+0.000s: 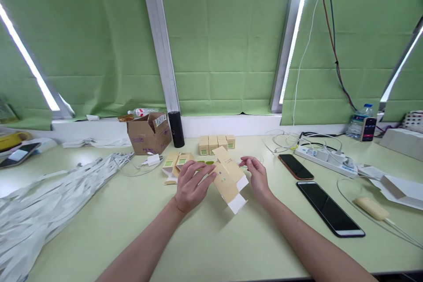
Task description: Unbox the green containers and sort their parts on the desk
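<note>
Left hand (191, 185): lying flat, fingers spread, pressing on the unfolded carton (228, 180).
Right hand (257, 176): hovering beside the carton, grip loosely open, holding nothing.
Carton: lying mid-tabletop (211, 238), between both hands.

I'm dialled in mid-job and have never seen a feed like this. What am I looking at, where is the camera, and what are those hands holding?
There is one picture, from a camera worn on a person's head, looking down over a pale green table. There is no machine: the two bare arms are the wearer's own. The left hand rests on a flat, unfolded tan carton, and the right hand is at its other edge, fingers loosely curled. Behind stand small folded boxes, a brown cardboard box and a black cylinder. White strips are piled at left. At right lie two dark phones and a power strip.
</note>
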A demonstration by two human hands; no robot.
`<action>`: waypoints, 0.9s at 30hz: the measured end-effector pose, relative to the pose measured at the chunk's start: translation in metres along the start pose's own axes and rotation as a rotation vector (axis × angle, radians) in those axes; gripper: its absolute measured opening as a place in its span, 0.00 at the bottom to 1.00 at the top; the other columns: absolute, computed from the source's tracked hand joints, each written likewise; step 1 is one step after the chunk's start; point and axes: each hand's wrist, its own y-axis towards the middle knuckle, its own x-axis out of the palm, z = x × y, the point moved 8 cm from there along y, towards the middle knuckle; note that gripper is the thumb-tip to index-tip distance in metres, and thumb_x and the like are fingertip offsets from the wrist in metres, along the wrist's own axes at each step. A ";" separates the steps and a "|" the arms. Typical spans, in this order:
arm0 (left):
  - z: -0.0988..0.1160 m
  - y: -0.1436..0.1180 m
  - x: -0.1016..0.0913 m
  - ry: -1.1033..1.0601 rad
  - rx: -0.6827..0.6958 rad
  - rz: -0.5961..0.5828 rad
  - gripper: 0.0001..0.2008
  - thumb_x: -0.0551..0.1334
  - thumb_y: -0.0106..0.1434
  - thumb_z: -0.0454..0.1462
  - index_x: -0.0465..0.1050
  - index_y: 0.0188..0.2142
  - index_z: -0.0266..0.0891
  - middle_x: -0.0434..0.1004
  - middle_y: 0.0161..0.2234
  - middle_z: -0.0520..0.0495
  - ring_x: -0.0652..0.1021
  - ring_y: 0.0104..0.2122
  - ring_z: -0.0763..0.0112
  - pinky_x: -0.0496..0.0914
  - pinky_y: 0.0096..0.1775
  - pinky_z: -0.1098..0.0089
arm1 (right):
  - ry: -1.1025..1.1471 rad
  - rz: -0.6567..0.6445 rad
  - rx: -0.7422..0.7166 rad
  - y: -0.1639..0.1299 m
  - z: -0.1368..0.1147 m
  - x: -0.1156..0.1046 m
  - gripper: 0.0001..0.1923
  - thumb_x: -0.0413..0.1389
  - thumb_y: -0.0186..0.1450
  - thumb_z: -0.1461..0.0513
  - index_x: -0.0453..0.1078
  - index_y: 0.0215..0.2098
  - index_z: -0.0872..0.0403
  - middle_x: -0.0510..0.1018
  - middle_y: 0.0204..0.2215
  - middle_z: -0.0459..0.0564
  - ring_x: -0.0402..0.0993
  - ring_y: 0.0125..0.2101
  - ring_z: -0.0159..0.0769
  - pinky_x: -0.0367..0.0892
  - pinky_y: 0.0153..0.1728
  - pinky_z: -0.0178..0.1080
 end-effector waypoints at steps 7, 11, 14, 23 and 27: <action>-0.036 0.001 -0.002 -0.126 -0.378 0.045 0.06 0.68 0.63 0.31 0.79 0.37 0.44 0.86 0.34 0.47 0.80 0.38 0.61 0.74 0.44 0.59 | -0.032 -0.001 -0.007 0.005 0.008 -0.003 0.20 0.59 0.63 0.43 0.77 0.37 0.49 0.79 0.30 0.49 0.73 0.39 0.45 0.64 0.48 0.46; -0.090 -0.016 -0.004 -0.191 -0.978 -0.049 0.09 0.70 0.61 0.43 0.78 0.29 0.40 0.82 0.31 0.47 0.77 0.31 0.66 0.71 0.35 0.66 | -0.046 0.002 -0.008 0.006 0.010 -0.005 0.19 0.58 0.64 0.44 0.77 0.37 0.49 0.79 0.30 0.48 0.73 0.39 0.45 0.64 0.48 0.45; -0.114 -0.037 -0.005 -0.354 -1.269 -0.193 0.17 0.70 0.56 0.50 0.79 0.34 0.38 0.80 0.28 0.49 0.75 0.25 0.69 0.67 0.30 0.69 | -0.068 0.005 -0.008 0.007 0.012 -0.006 0.20 0.58 0.63 0.43 0.77 0.37 0.49 0.79 0.29 0.49 0.73 0.39 0.46 0.64 0.47 0.45; -0.126 -0.116 -0.040 -0.334 -1.484 -0.574 0.26 0.70 0.45 0.52 0.75 0.39 0.39 0.71 0.18 0.58 0.69 0.22 0.70 0.60 0.30 0.70 | -0.103 -0.021 0.014 0.005 0.012 -0.003 0.19 0.57 0.64 0.44 0.77 0.36 0.49 0.79 0.29 0.48 0.73 0.40 0.46 0.63 0.50 0.46; -0.119 -0.147 -0.042 -0.365 -1.548 -0.659 0.28 0.70 0.45 0.53 0.73 0.40 0.39 0.69 0.16 0.60 0.67 0.21 0.70 0.58 0.30 0.70 | -0.112 -0.024 0.005 0.005 0.014 -0.003 0.19 0.58 0.63 0.44 0.77 0.35 0.49 0.79 0.28 0.49 0.74 0.40 0.47 0.63 0.50 0.47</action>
